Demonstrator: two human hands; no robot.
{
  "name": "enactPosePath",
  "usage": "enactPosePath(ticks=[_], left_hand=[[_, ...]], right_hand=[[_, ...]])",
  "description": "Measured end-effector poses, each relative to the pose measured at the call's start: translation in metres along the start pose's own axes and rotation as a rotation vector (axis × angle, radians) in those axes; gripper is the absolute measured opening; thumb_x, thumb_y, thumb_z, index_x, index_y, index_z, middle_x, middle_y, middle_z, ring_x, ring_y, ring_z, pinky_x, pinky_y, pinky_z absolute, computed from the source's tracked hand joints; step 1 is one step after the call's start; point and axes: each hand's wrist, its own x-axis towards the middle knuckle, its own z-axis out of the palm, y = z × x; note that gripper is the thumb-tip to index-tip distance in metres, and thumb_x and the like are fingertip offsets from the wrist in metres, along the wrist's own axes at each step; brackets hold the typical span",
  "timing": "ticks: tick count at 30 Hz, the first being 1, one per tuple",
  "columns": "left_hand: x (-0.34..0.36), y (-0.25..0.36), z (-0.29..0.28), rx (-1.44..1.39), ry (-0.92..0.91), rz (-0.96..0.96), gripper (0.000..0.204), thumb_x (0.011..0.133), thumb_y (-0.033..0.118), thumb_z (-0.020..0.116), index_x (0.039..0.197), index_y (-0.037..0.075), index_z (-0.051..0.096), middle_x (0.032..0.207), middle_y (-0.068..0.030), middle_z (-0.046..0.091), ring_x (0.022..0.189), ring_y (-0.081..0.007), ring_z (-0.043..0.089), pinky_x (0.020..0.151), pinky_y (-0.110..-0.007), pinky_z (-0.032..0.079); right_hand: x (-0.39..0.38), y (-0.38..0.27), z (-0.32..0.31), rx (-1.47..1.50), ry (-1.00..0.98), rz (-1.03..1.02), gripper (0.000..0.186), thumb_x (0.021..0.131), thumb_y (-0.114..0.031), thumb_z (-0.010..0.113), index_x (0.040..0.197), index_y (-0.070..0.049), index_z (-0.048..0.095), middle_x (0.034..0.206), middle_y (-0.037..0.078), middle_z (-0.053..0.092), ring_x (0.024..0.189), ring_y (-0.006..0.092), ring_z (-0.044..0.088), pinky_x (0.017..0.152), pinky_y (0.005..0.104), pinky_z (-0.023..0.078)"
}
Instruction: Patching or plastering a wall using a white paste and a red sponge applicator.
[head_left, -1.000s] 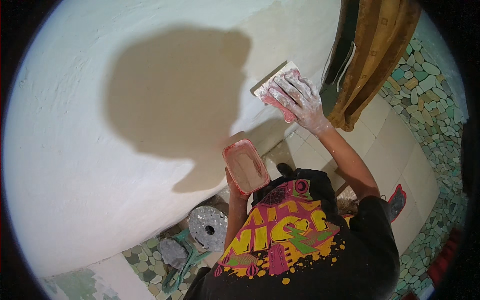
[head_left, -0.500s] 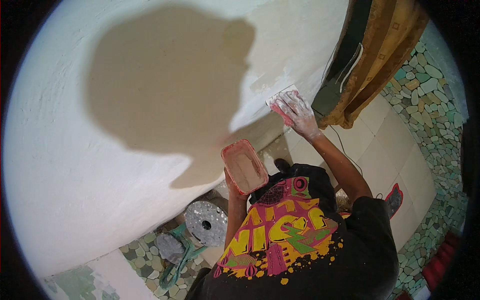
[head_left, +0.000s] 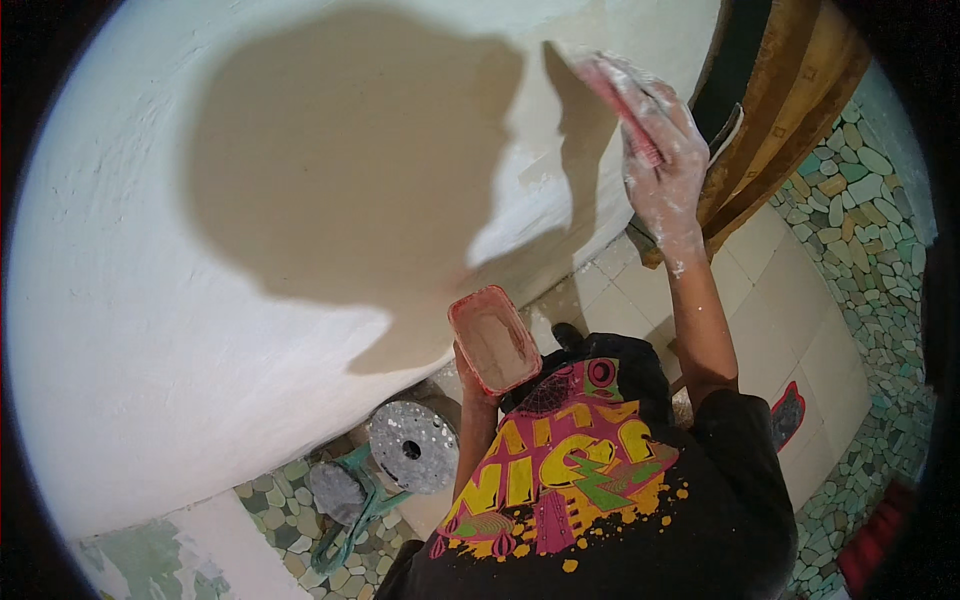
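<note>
My right hand (head_left: 665,165), coated in white putty, is raised at the white wall (head_left: 120,330). Its fingers close around a pink-red putty knife (head_left: 628,112), whose blade end is against or very near the plaster; the exact contact cannot be told. Low in front of my shirt, my left hand (head_left: 468,382) grips a red rectangular tub (head_left: 464,346) from the side and below. Pale putty (head_left: 495,340) covers the inside of the tub, and its mouth faces up. Most of the left fingers are hidden under it.
A brown-gold curtain (head_left: 790,110) hangs beside a dark opening right of the wall. Below the wall at left are a speckled grey round disc (head_left: 430,470) and a green frame (head_left: 345,535). Pale tiles (head_left: 775,310) meet pebble flooring (head_left: 860,220). A red-edged dark object (head_left: 788,415) lies on the tiles.
My right hand has moved up the wall with the putty knife and turned, so the knife now shows edge-on. The tub in my left hand has barely shifted.
</note>
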Motion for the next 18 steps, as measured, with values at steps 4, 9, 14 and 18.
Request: enactPosePath(ticks=[4, 9, 14, 18], left_hand=[[-0.007, 0.001, -0.009, 0.04, -0.016, 0.036, 0.068, 0.094, 0.059, 0.051, 0.14, 0.01, 0.048, 0.13, -0.015, 0.06, 0.114, -0.0374, 0.061, 0.09, -0.055, 0.054], [-0.013, 0.012, -0.03, 0.008, -0.054, 0.0, 0.07, 0.092, 0.06, 0.053, 0.143, 0.012, 0.046, 0.135, -0.0135, 0.058, 0.119, -0.0354, 0.059, 0.095, -0.056, 0.052], [-0.011, 0.016, -0.035, -0.078, 0.009, -0.015, 0.066, 0.093, 0.06, 0.05, 0.141, 0.014, 0.049, 0.131, -0.013, 0.06, 0.115, -0.0362, 0.061, 0.093, -0.057, 0.052], [-0.007, 0.017, -0.045, 0.015, -0.062, 0.014, 0.066, 0.094, 0.06, 0.049, 0.141, 0.014, 0.049, 0.132, -0.012, 0.06, 0.116, -0.0355, 0.061, 0.093, -0.057, 0.052]], right_hand=[[-0.008, -0.01, 0.015, -0.238, -0.077, -0.186, 0.058, 0.076, -0.019, 0.074, 0.132, -0.018, 0.062, 0.136, 0.007, 0.059, 0.125, 0.0307, 0.056, 0.106, 0.044, 0.043], [-0.057, 0.007, 0.012, -0.272, -0.233, -0.18, 0.052, 0.079, -0.01, 0.071, 0.13, -0.017, 0.064, 0.135, 0.006, 0.061, 0.125, 0.0295, 0.057, 0.109, 0.0448, 0.044], [-0.095, 0.026, 0.018, -0.257, -0.441, -0.182, 0.054, 0.079, -0.01, 0.071, 0.132, -0.017, 0.062, 0.137, 0.006, 0.059, 0.126, 0.029, 0.056, 0.109, 0.0452, 0.045], [-0.109, 0.028, 0.021, -0.258, -0.493, -0.117, 0.062, 0.078, -0.017, 0.073, 0.138, -0.018, 0.057, 0.137, 0.005, 0.058, 0.127, 0.0308, 0.054, 0.105, 0.045, 0.045]])
